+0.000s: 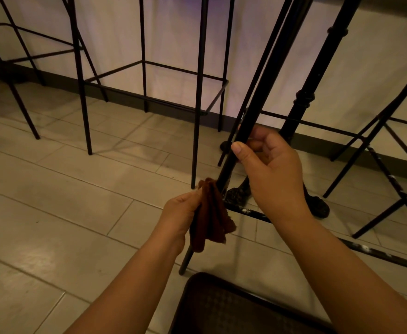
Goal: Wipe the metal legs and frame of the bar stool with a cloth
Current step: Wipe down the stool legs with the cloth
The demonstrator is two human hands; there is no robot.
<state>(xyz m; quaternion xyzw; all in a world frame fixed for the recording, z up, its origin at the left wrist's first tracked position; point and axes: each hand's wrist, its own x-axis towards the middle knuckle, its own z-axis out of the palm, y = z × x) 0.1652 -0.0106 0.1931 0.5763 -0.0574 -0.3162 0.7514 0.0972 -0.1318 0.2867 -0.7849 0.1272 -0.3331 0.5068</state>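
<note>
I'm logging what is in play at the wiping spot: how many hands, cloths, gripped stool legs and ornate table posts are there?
Hands: 2 (left hand, right hand)
Cloth: 1 (brown cloth, held by the left hand)
Gripped stool leg: 1 (stool leg, held by the right hand)
Ornate table post: 1 (table post)
Total: 5

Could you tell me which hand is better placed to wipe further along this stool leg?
Left hand: it grips the cloth wrapped on the stool leg. The right hand only steadies it higher up.
</note>
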